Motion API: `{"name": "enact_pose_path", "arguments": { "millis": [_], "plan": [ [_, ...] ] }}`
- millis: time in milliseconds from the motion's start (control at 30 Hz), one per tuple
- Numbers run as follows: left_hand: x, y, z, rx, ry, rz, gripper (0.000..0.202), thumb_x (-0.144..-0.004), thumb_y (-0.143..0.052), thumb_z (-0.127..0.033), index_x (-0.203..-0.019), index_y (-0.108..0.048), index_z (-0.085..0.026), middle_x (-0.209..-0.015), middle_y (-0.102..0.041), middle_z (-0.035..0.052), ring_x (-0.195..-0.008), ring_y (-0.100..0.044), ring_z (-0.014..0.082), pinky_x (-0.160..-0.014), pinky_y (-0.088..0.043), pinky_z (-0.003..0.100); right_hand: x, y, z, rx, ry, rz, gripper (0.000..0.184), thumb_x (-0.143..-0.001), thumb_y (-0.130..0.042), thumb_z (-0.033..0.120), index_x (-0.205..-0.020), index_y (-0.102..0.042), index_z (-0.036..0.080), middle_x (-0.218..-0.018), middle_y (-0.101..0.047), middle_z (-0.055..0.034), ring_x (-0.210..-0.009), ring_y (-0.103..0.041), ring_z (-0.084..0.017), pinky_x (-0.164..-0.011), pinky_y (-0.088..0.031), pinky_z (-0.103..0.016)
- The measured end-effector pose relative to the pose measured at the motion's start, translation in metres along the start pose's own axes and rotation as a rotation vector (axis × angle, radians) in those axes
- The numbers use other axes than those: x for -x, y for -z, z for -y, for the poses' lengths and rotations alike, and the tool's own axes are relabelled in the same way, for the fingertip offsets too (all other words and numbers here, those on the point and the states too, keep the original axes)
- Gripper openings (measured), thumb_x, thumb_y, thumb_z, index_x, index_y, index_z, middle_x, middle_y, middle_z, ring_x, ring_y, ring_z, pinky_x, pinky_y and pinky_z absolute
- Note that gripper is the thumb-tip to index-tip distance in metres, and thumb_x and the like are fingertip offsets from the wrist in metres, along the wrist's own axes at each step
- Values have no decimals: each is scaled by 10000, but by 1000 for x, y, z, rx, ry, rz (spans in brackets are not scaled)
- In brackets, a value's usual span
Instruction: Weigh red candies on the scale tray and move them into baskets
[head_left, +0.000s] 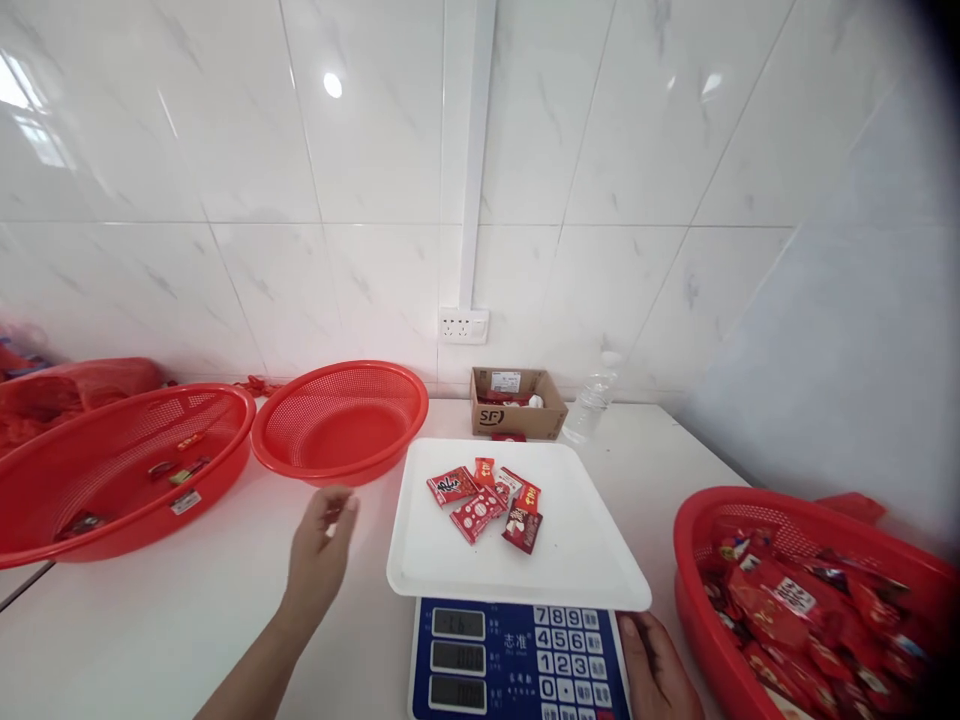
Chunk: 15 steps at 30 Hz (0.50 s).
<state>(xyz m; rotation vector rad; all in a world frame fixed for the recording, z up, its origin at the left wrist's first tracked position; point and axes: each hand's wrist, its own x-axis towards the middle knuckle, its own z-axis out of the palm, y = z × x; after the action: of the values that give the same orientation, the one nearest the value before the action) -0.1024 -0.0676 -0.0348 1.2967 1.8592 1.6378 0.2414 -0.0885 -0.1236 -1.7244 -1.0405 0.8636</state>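
A white scale tray (570, 560) sits on a blue electronic scale (517, 660) in front of me. Several small red snack packets (487, 500) lie in a loose heap on the tray. My left hand (319, 550) hovers over the table left of the tray, fingers loosely curled and apart, holding nothing, just below the rim of an empty red basket (341, 420). My right hand (656, 665) rests at the scale's right edge beside the keypad, fingers lying flat, with nothing in it.
A red basket (795, 600) full of red packets stands at the right. A large red basket (120, 465) with a few packets is at the left. A cardboard box (517, 405) and a plastic bottle (592, 405) stand against the tiled wall.
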Motion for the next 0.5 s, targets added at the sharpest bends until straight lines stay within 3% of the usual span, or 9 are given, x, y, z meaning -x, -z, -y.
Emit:
{"name": "enact_pose_path", "arguments": {
  "millis": [100,233,367,500],
  "plan": [
    [2,-17,-21,-239,-262,383,268,-808,-530,-402,-1028,-573,-255,-1147,-561,62,-1091,-498,241,-913,-415,359,0,-1,-1,-7,45,-14,524,-686,-472,652,-939,-574,204,-950,-678,-78,-867,-624,-251,-731,-512,-311],
    [-3,-44,-35,-476,-435,770,559,-826,-462,-520,-1326,-388,-280,-1450,-301,64,-1354,-172,274,-1076,-232,455,2,-2,-1,18,64,-22,516,-714,-444,647,-945,-566,202,-975,-668,-79,-881,-619,-245,-765,-502,-322],
    [-9,-69,-44,-668,-460,969,770,-767,-415,-673,-1413,-228,-298,-1512,-144,67,-1376,-8,312,-1083,-78,547,2,-3,-2,16,55,-9,534,-719,-436,640,-981,-562,192,-984,-665,-83,-877,-619,-237,-757,-500,-322],
    [-12,-86,-52,-729,-461,1045,782,-747,-374,-719,-1401,-261,-307,-1506,-165,79,-1368,-44,348,-1059,-116,567,0,-3,-4,-3,65,-2,526,-720,-446,636,-971,-562,188,-991,-662,-87,-876,-621,-235,-735,-505,-311]
  ]
}}
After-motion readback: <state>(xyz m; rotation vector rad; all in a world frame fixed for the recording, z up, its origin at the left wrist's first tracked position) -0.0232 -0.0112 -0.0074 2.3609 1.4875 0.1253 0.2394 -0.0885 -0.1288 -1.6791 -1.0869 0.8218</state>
